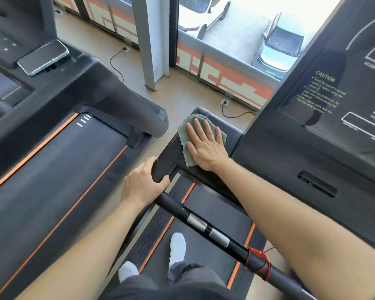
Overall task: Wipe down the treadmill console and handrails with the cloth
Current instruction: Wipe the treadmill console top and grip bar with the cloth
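My right hand (206,146) lies flat, fingers spread, pressing a grey-green cloth (187,131) onto the black left arm of the treadmill (167,156), beside the console (325,118). My left hand (143,185) grips the near end of that same arm, thumb on the inner edge. A black handrail bar (212,232) with two silver sensor plates and red cord wound round it runs from under my left hand toward the lower right.
A second treadmill (59,161) stands at the left with a phone (43,57) on its console. Windows and floor sockets with cables (225,102) lie ahead. My white shoes (178,247) stand on the belt below.
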`<state>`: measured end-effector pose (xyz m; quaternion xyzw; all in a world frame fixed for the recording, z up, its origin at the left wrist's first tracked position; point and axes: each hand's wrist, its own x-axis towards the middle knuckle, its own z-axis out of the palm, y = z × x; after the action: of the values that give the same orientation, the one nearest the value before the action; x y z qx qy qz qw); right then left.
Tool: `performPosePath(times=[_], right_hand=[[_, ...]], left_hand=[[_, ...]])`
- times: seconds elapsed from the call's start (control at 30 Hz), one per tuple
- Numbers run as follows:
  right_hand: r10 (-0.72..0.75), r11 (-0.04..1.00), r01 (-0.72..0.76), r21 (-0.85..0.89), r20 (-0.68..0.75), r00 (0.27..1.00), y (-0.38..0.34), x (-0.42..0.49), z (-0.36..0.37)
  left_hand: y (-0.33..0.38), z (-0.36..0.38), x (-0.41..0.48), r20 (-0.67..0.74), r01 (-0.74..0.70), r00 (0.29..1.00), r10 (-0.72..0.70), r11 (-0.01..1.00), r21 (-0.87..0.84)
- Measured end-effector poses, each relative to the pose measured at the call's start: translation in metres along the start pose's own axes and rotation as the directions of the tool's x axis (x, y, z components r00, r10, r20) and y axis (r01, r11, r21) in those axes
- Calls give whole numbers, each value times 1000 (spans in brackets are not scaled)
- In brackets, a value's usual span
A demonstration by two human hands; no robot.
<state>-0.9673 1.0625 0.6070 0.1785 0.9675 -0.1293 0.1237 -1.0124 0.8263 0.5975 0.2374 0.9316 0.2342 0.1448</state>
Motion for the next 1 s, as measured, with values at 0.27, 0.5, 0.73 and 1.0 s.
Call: performPosePath(times=[0.27,0.5,0.73,1.0], right_hand=[[256,962,-250,-105,42,966,36,4,-19],[39,976,-36,-216,7,999,16,-70,2],[-31,985,20,-173,-60,998,-18,-115,33],[-227,960,220,-171,-22,974,-35,-105,48]], left_hand=[[-2,1,1,-5,-2,1000,1,1000,-16],[0,-1,1,26,16,1000,-15,1000,-18],[1,-4,0,30,-4,1000,5,1000,-25],[1,-3,1,11,-26,1000,27,999,-30]])
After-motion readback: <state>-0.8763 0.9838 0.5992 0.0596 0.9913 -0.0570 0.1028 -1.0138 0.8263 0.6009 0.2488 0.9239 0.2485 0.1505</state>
